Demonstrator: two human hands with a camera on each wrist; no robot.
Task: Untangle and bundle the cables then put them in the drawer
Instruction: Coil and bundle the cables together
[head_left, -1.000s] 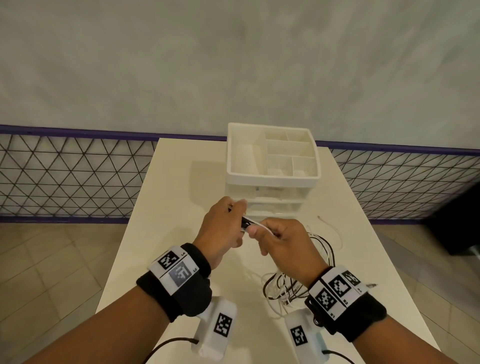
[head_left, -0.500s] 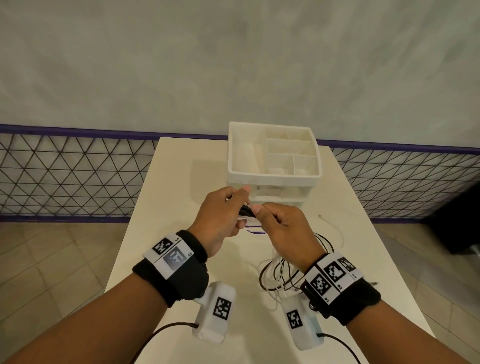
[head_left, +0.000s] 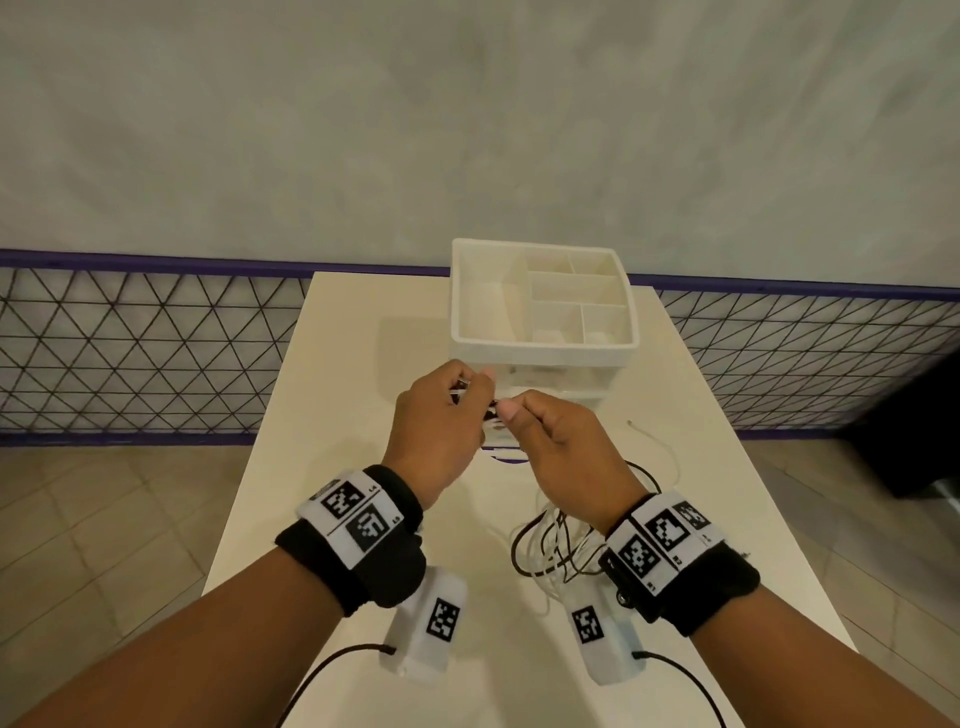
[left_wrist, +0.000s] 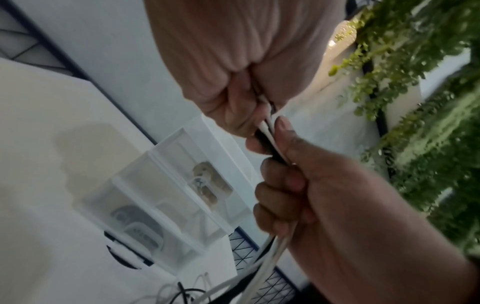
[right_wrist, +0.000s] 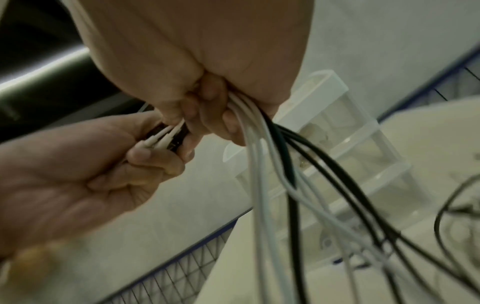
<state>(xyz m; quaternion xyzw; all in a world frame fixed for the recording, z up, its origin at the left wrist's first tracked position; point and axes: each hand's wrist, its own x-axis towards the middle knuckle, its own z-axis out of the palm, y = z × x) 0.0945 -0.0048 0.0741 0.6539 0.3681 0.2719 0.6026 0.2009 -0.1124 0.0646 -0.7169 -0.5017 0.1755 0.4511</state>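
Observation:
Both hands hold one bunch of white and black cables above the table, just in front of the white drawer unit (head_left: 543, 349). My left hand (head_left: 462, 397) grips the plug ends (right_wrist: 161, 137) of the bunch. My right hand (head_left: 511, 415) is closed round the cables (right_wrist: 259, 164) right beside it. From the right fist the strands hang down into a tangled heap (head_left: 561, 551) on the table under my right wrist. In the left wrist view the cables (left_wrist: 267, 131) run between the two fists. The clear drawers (left_wrist: 166, 197) look closed, with items inside.
The drawer unit stands at the far end of the cream table (head_left: 363, 467), and its top tray has empty compartments. A loose white cable (head_left: 654, 441) lies to the right. A wire fence and tiled floor surround the table, and a dark bin (head_left: 909, 431) stands right.
Both hands have moved a little away from me toward the drawer unit, still holding the cable ends together. The hanging strands have lifted slightly.

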